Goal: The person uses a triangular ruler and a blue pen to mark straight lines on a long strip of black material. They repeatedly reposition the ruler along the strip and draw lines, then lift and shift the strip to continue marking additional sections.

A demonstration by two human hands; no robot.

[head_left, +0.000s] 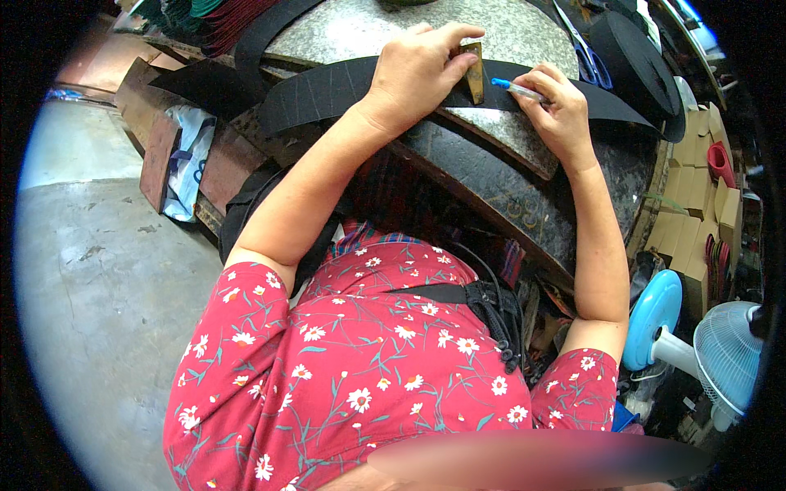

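A wide black strip (327,92) lies across the speckled stone slab (336,33), with several faint lines drawn crosswise on its left part. My left hand (417,75) rests over the strip, its thumb and fingers closed on a short, narrow yellowish-brown bar (474,75) that stands across the strip. In my right hand (557,110) is a pen (517,88) with a blue tip end, held in a writing grip. The pen points left at the strip, a little right of the bar. Whether its tip touches the strip I cannot tell.
Scissors (594,65) with blue handles lie at the far right, beside a roll of black strip (634,61). Cardboard boxes (692,204) and a blue fan (729,352) stand to the right. Brown boards (160,164) and a light-blue bag (190,159) are at the left.
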